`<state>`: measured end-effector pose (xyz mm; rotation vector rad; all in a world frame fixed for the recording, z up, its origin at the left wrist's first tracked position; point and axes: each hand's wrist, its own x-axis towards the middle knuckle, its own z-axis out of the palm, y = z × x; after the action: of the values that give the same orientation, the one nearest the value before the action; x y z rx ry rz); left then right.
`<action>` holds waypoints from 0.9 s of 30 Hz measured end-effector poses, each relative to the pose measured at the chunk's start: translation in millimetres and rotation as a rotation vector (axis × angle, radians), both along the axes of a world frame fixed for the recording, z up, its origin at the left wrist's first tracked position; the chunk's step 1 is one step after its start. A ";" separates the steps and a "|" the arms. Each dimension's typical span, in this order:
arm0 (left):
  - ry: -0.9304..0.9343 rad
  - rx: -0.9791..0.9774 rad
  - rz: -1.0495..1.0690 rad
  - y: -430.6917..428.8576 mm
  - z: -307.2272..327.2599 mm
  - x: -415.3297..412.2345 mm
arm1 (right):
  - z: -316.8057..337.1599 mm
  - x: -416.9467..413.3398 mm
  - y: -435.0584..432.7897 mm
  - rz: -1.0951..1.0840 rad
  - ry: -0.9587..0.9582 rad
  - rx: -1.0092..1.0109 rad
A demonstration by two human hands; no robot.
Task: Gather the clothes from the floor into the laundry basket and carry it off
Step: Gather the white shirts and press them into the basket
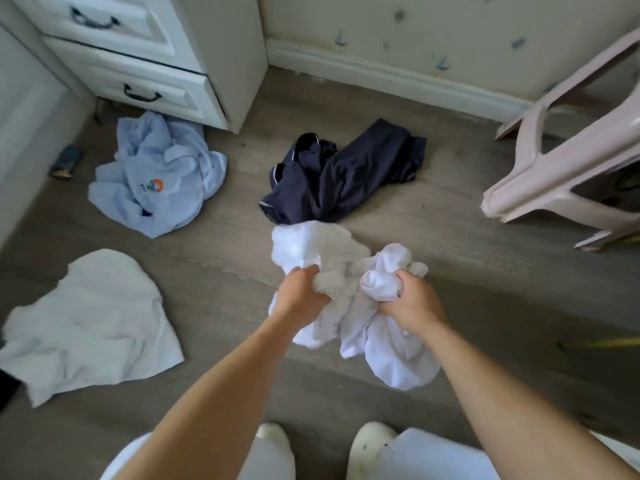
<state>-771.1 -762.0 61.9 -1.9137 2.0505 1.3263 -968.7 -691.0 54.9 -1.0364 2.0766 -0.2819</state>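
A bunched white garment (322, 251) hangs in the centre, above the grey wooden floor. My left hand (301, 292) is shut on its left part and my right hand (412, 303) is shut on its right part. A dark navy garment (343, 171) lies crumpled on the floor just beyond it. A light blue shirt with a coloured logo (156, 174) lies at the left, in front of the drawers. A white cloth (90, 323) is spread on the floor at the lower left. No laundry basket is in view.
A white drawer unit (145, 60) stands at the back left. A pink plastic stool (568, 161) is at the right, its leg near the navy garment. A small dark object (67, 161) lies by the left wall. My slippered feet (370, 448) are at the bottom.
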 end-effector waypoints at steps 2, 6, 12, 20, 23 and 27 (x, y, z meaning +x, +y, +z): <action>0.039 0.032 0.032 6.7 39.2 5.0 | 47.0 10.3 -1.2 0.060 0.009 0.012; 0.079 0.077 0.145 20.8 133.1 27.7 | 148.1 35.9 1.4 0.094 -0.004 -0.008; 0.085 0.052 0.260 27.5 246.4 76.0 | 258.9 75.8 -2.5 0.140 -0.035 -0.044; -0.007 -0.116 0.413 60.9 332.0 166.0 | 337.6 162.2 -14.9 0.371 -0.092 -0.145; -0.075 -0.183 0.577 99.1 355.5 206.7 | 356.2 209.9 -12.6 0.592 -0.100 -0.198; -0.140 -0.202 0.801 169.9 382.1 244.2 | 374.0 267.0 14.1 0.853 -0.139 -0.223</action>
<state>-526.9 -592.1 444.1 -2.9956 1.4227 1.0243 -701.7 -676.9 429.0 -1.8632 1.3374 -0.1371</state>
